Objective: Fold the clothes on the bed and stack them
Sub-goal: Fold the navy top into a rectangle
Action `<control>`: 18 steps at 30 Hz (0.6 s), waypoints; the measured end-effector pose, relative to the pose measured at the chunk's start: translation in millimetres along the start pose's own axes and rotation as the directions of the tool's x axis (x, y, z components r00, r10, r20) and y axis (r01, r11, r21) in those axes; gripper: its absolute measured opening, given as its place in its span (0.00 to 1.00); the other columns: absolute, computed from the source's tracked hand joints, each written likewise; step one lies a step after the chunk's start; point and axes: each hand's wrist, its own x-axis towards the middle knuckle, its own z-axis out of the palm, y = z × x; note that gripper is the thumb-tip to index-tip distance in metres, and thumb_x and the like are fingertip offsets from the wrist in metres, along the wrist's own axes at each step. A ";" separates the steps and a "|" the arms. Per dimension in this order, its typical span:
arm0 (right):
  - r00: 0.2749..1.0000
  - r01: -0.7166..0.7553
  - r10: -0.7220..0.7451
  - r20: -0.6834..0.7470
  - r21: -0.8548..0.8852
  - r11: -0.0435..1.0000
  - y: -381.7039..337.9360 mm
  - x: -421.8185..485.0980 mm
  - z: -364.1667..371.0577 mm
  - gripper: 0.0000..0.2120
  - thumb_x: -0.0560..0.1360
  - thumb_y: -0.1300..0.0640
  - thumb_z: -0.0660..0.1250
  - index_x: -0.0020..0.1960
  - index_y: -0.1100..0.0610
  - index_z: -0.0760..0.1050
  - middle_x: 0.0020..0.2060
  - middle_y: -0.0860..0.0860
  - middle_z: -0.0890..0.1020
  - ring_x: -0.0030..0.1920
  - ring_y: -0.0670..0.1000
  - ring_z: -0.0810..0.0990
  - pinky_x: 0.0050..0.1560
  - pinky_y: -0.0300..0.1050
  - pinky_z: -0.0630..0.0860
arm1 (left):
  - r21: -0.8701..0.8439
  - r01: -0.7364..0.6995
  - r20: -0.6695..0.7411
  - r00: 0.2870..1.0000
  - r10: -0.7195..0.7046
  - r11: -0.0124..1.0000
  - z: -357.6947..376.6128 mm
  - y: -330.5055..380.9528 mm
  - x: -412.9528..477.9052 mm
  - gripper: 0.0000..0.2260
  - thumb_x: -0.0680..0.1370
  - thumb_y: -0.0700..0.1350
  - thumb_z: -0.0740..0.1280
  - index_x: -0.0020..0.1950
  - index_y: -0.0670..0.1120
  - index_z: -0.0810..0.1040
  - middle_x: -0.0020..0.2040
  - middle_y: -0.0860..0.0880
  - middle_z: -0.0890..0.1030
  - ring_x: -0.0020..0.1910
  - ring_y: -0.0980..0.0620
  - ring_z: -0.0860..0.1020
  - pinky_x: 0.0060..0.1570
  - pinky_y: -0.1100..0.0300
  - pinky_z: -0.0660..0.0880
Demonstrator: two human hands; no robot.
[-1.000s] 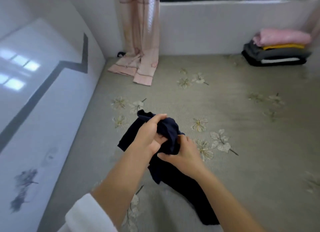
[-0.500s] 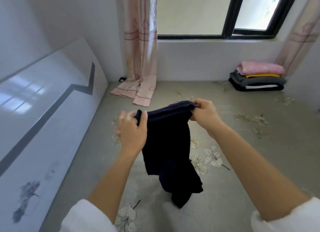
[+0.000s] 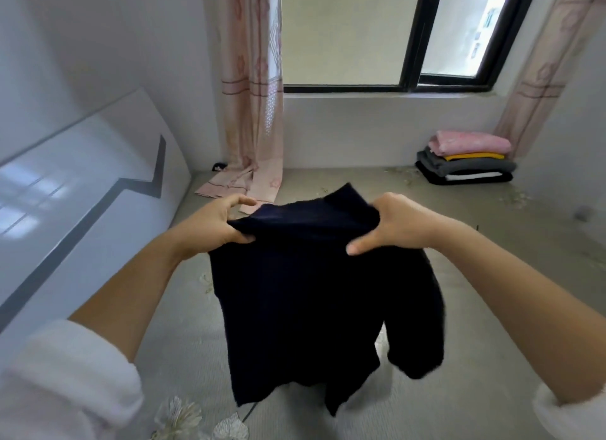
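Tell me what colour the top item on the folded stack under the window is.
Pink. The top item shows best in the head view, at far right.
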 end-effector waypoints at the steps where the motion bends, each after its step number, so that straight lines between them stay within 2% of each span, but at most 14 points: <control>1: 0.999 -0.013 0.021 0.049 -0.173 0.985 0.5 -0.6 2.2 0.15 0.64 0.50 0.78 0.44 0.57 0.79 0.36 0.48 0.81 0.38 0.49 0.81 0.34 0.39 0.74 | 0.096 -0.016 -0.061 0.998 0.022 0.995 -1.6 -2.2 2.6 0.08 0.74 0.42 0.71 0.52 0.51 0.79 0.43 0.50 0.83 0.37 0.53 0.81 0.37 0.64 0.75; 2: 0.997 -0.032 0.052 0.055 -0.313 0.949 2.2 -0.2 4.5 0.11 0.66 0.56 0.75 0.43 0.59 0.77 0.35 0.50 0.79 0.38 0.52 0.79 0.32 0.40 0.73 | 0.181 -0.044 -0.112 0.992 0.065 0.983 -2.0 -1.6 2.6 0.03 0.76 0.45 0.68 0.47 0.46 0.81 0.40 0.46 0.82 0.35 0.50 0.79 0.36 0.61 0.73; 4: 0.996 -0.095 0.086 -0.041 -0.469 0.878 6.3 -3.2 5.3 0.04 0.68 0.62 0.66 0.43 0.59 0.72 0.36 0.53 0.76 0.40 0.58 0.77 0.33 0.44 0.71 | 0.280 -0.128 -0.186 0.965 0.185 0.951 3.2 -2.2 -0.7 0.16 0.79 0.48 0.63 0.38 0.40 0.78 0.33 0.43 0.77 0.31 0.49 0.74 0.34 0.57 0.67; 6: 0.979 -0.155 0.059 -0.197 -0.520 0.840 18.9 -4.6 -0.1 0.07 0.69 0.64 0.61 0.46 0.57 0.71 0.40 0.53 0.74 0.42 0.58 0.75 0.37 0.47 0.70 | 0.221 -0.179 -0.245 0.941 0.232 0.959 10.8 -1.5 -7.2 0.18 0.80 0.48 0.60 0.33 0.41 0.73 0.26 0.51 0.72 0.27 0.54 0.69 0.32 0.57 0.64; 8: 0.944 -0.186 0.038 -0.327 -0.436 0.881 35.7 0.6 -1.6 0.07 0.71 0.65 0.61 0.47 0.57 0.70 0.40 0.53 0.72 0.43 0.58 0.74 0.38 0.47 0.67 | 0.092 -0.153 -0.291 0.941 0.174 0.984 13.1 -6.8 -6.1 0.18 0.80 0.49 0.61 0.32 0.43 0.70 0.23 0.55 0.69 0.24 0.57 0.66 0.31 0.59 0.62; 9: 0.935 -0.170 0.074 -0.347 -0.254 0.952 45.6 5.2 -0.3 0.06 0.72 0.66 0.62 0.46 0.58 0.70 0.38 0.53 0.72 0.41 0.57 0.73 0.37 0.47 0.66 | 0.020 -0.107 -0.286 0.952 0.108 0.994 11.2 -10.2 -4.9 0.18 0.79 0.51 0.62 0.32 0.44 0.72 0.22 0.56 0.69 0.24 0.56 0.67 0.30 0.60 0.61; 10: 0.942 -0.136 0.140 -0.304 0.034 0.990 55.1 9.4 2.0 0.05 0.73 0.67 0.64 0.45 0.58 0.70 0.37 0.53 0.73 0.38 0.56 0.72 0.36 0.46 0.65 | -0.049 -0.055 -0.246 0.968 0.041 0.997 7.8 -12.8 -4.9 0.18 0.77 0.54 0.65 0.33 0.43 0.75 0.23 0.56 0.72 0.25 0.53 0.70 0.29 0.60 0.64; 11: 0.958 -0.132 0.206 -0.202 0.327 0.936 62.0 11.7 4.1 0.05 0.75 0.66 0.65 0.43 0.58 0.71 0.35 0.53 0.74 0.36 0.53 0.72 0.35 0.44 0.66 | -0.089 -0.001 -0.160 0.987 -0.013 0.996 2.5 -17.0 -4.6 0.18 0.75 0.58 0.66 0.37 0.44 0.81 0.27 0.54 0.77 0.27 0.50 0.75 0.30 0.60 0.69; 12: 0.970 -0.156 0.229 -0.085 0.507 0.848 69.6 12.8 5.6 0.05 0.76 0.62 0.67 0.43 0.59 0.72 0.35 0.54 0.76 0.36 0.53 0.75 0.35 0.44 0.69 | -0.101 0.046 -0.034 0.998 -0.050 0.994 -4.8 -20.4 -4.9 0.17 0.72 0.60 0.68 0.42 0.47 0.84 0.33 0.52 0.83 0.32 0.48 0.81 0.36 0.59 0.75; 13: 0.976 -0.196 0.215 0.029 0.541 0.818 75.4 12.8 5.0 0.06 0.76 0.57 0.69 0.44 0.60 0.74 0.37 0.54 0.80 0.37 0.53 0.79 0.38 0.45 0.73 | -0.086 0.077 0.112 0.991 -0.067 0.993 -12.3 -23.5 -5.5 0.14 0.71 0.60 0.70 0.46 0.51 0.84 0.39 0.50 0.85 0.39 0.48 0.84 0.42 0.57 0.78; 14: 0.972 -0.235 0.189 0.142 0.468 0.852 79.9 13.0 2.0 0.11 0.74 0.52 0.71 0.46 0.60 0.77 0.39 0.54 0.84 0.39 0.54 0.83 0.42 0.47 0.78 | -0.049 0.101 0.250 0.964 -0.085 0.994 -19.3 -25.6 -6.3 0.12 0.71 0.57 0.73 0.49 0.51 0.84 0.43 0.50 0.85 0.43 0.48 0.84 0.46 0.56 0.79; 15: 0.951 -0.254 0.167 0.261 0.345 0.903 80.9 12.6 -2.4 0.14 0.72 0.48 0.73 0.48 0.58 0.80 0.42 0.54 0.85 0.42 0.53 0.84 0.46 0.48 0.79 | 0.017 0.133 0.341 0.931 -0.130 0.991 -25.7 -28.1 -5.4 0.11 0.71 0.52 0.74 0.50 0.50 0.84 0.44 0.50 0.85 0.44 0.48 0.84 0.45 0.56 0.79; 17: 0.874 -0.242 0.199 0.443 0.043 0.969 81.8 18.6 -10.0 0.14 0.67 0.47 0.77 0.48 0.54 0.82 0.42 0.51 0.86 0.42 0.51 0.85 0.46 0.43 0.79 | 0.255 0.211 0.357 0.887 -0.294 0.944 -38.0 -39.4 4.5 0.08 0.70 0.44 0.76 0.48 0.45 0.83 0.40 0.50 0.85 0.39 0.50 0.84 0.36 0.61 0.78; 18: 0.856 -0.229 0.257 0.449 -0.117 0.967 85.8 27.4 -11.4 0.15 0.65 0.48 0.78 0.47 0.53 0.81 0.42 0.50 0.85 0.42 0.50 0.84 0.44 0.41 0.78 | 0.398 0.240 0.292 0.882 -0.370 0.885 -42.8 -48.0 13.7 0.05 0.71 0.41 0.75 0.44 0.43 0.82 0.37 0.49 0.83 0.36 0.50 0.82 0.32 0.63 0.76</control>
